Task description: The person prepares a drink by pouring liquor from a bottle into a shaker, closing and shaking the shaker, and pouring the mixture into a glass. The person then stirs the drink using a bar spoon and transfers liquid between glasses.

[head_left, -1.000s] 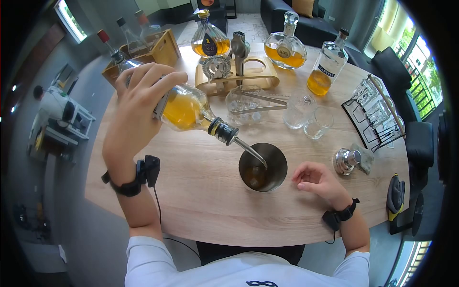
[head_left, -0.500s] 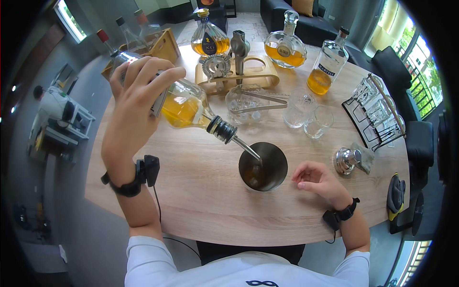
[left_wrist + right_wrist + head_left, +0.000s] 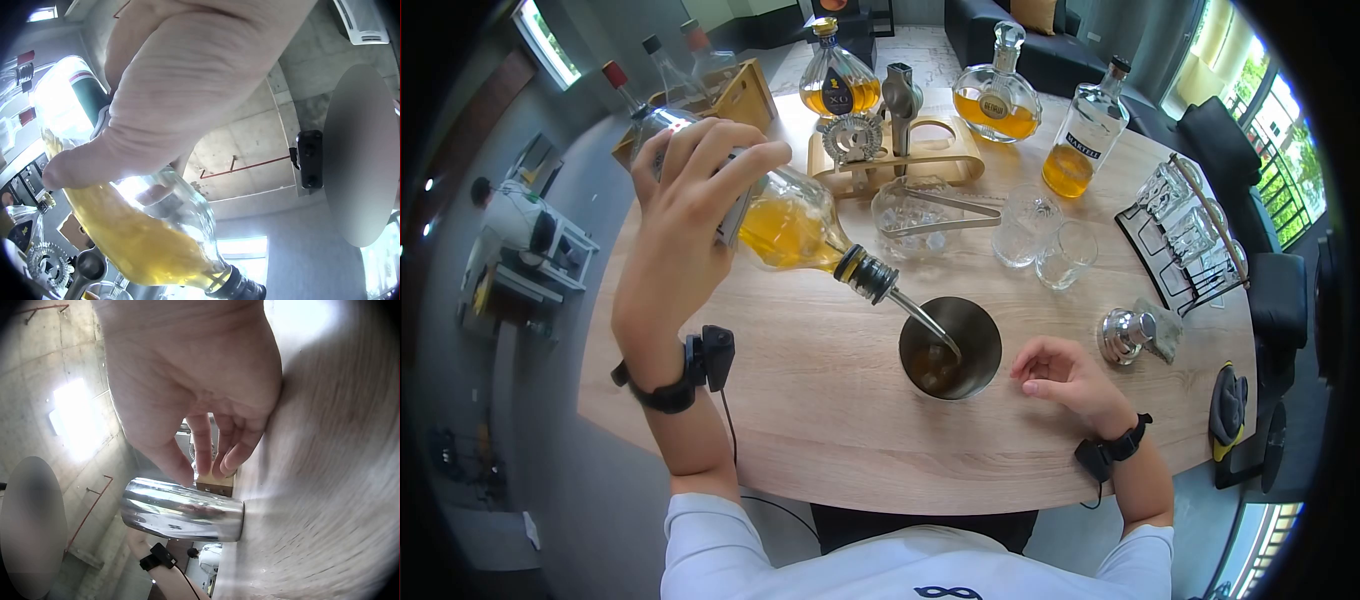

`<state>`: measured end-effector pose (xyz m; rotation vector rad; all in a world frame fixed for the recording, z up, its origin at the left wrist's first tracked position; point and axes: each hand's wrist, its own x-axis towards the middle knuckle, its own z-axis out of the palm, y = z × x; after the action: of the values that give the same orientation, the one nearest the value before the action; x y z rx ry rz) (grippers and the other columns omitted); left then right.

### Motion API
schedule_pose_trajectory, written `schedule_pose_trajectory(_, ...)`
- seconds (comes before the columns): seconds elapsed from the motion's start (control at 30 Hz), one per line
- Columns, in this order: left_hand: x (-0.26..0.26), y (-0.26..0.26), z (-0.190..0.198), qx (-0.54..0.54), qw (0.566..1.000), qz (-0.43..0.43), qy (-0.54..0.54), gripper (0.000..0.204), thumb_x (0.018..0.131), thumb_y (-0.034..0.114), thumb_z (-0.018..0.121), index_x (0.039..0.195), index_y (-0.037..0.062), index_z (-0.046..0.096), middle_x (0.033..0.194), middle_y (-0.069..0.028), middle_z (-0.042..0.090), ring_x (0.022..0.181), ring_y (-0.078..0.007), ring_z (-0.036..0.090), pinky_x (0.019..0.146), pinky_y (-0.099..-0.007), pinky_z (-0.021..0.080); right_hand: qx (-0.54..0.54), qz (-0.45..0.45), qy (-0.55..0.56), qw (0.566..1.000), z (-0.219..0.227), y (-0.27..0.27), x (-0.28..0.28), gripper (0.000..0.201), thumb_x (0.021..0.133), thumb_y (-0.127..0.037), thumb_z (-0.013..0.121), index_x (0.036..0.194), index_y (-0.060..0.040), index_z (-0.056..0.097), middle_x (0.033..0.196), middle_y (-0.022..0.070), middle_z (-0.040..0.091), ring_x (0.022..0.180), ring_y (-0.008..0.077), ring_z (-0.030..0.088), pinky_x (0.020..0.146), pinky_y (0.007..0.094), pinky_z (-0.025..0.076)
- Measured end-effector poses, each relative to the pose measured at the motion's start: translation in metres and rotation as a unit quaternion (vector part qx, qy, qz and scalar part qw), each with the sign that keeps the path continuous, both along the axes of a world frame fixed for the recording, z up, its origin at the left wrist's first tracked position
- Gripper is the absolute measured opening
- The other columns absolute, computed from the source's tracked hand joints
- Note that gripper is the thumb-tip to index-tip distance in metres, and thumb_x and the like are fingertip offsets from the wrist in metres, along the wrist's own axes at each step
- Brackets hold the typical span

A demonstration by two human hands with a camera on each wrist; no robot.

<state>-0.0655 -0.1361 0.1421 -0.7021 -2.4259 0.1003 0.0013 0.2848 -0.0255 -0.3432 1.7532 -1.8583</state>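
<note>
The left hand (image 3: 685, 215) grips a tilted bottle of amber liquid (image 3: 785, 225), its metal spout angled down over the open mouth of a metal shaker cup (image 3: 980, 365). Ice and brownish liquid show inside the cup. In the left wrist view, thumb and fingers of the left hand (image 3: 169, 94) wrap round the bottle (image 3: 137, 237). Just right of the cup, the right hand (image 3: 1072, 380) rests on the table with loosely curled fingers, holding nothing. The right wrist view shows the right hand (image 3: 200, 394) beside the shiny cup (image 3: 181, 509), with a bit of overlap in view; contact cannot be told.
Behind the cup are an ice bowl with tongs (image 3: 945, 220), two glasses (image 3: 1065, 255) and a wooden stand (image 3: 955, 165). Several bottles, one labelled Martell (image 3: 1085, 140), stand farther back. To the right are a glass rack (image 3: 1185, 235), a shaker top (image 3: 1122, 338) and a grey cloth (image 3: 1165, 335).
The left hand and bottle shifted slightly up and left, then the spout tip dipped a little to the right over the cup. The right hand has stayed in place.
</note>
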Motion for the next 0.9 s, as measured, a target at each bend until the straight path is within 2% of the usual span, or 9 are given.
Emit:
schedule_pose_trajectory(0.37, -0.0016, -0.0008, -0.0003, -0.004, 1.000, 0.005, 0.002, 0.071, 0.070, -0.020, 0.073, 0.127, 0.0213, 0.066, 0.130, 0.0005, 0.062, 0.135, -0.0232, 0.049, 0.123, -0.0462, 0.023, -0.003, 0.004, 0.004, 1.000, -0.0005, 0.0001, -0.0006, 0.026, 0.093, -0.004, 0.078, 0.116, -0.0021, 0.067, 0.110, 0.0027, 0.069, 0.100, 0.0096, 0.063, 0.092, 0.0259, 0.051)
schedule_pose_trajectory(0.67, -0.0008, 0.0023, -0.0031, 0.022, 0.998, 0.000, -0.065, 0.069, 0.073, -0.017, 0.076, 0.129, 0.0227, 0.065, 0.130, -0.0005, 0.064, 0.134, -0.0254, 0.052, 0.121, -0.0495, 0.027, 0.000, 0.004, 0.002, 1.000, 0.0013, -0.0007, 0.0002, 0.026, 0.092, -0.005, 0.078, 0.116, -0.0020, 0.068, 0.110, 0.0023, 0.068, 0.100, 0.0098, 0.062, 0.092, 0.0262, 0.051)
schedule_pose_trajectory(0.73, -0.0014, 0.0007, -0.0048, 0.015, 0.996, 0.013, -0.085, 0.069, 0.068, -0.009, 0.087, 0.127, 0.0187, 0.064, 0.133, -0.0045, 0.064, 0.138, -0.0281, 0.050, 0.122, -0.0461, 0.024, 0.000, 0.002, 0.001, 1.000, 0.0013, -0.0009, 0.0003, 0.026, 0.092, -0.005, 0.078, 0.116, -0.0019, 0.068, 0.109, 0.0022, 0.068, 0.100, 0.0097, 0.062, 0.092, 0.0261, 0.051)
schedule_pose_trajectory(0.83, -0.0024, -0.0009, -0.0059, 0.015, 0.994, 0.025, -0.102, 0.069, 0.068, -0.007, 0.088, 0.127, 0.0184, 0.064, 0.132, -0.0050, 0.064, 0.138, -0.0284, 0.050, 0.122, -0.0459, 0.026, 0.001, 0.002, 0.004, 1.000, 0.0015, -0.0009, 0.0003, 0.026, 0.092, -0.004, 0.078, 0.116, -0.0019, 0.068, 0.110, 0.0023, 0.068, 0.100, 0.0096, 0.062, 0.092, 0.0259, 0.051)
schedule_pose_trajectory(0.87, -0.0015, -0.0002, -0.0055, 0.016, 0.994, 0.026, -0.101, 0.069, 0.068, -0.007, 0.088, 0.127, 0.0184, 0.064, 0.132, -0.0050, 0.064, 0.138, -0.0284, 0.050, 0.122, -0.0459, 0.026, 0.001, 0.003, 0.005, 1.000, 0.0016, -0.0008, 0.0002, 0.026, 0.092, -0.004, 0.078, 0.116, -0.0019, 0.068, 0.110, 0.0023, 0.068, 0.100, 0.0096, 0.062, 0.092, 0.0259, 0.051)
schedule_pose_trajectory(0.9, 0.0001, 0.0011, -0.0048, 0.035, 0.993, 0.015, -0.109, 0.067, 0.070, -0.011, 0.082, 0.128, 0.0189, 0.064, 0.129, -0.0031, 0.064, 0.136, -0.0283, 0.051, 0.121, -0.0482, 0.028, 0.000, 0.003, 0.002, 1.000, 0.0014, -0.0006, 0.0002, 0.026, 0.093, -0.004, 0.078, 0.116, -0.0019, 0.068, 0.110, 0.0023, 0.068, 0.100, 0.0095, 0.062, 0.092, 0.0259, 0.051)
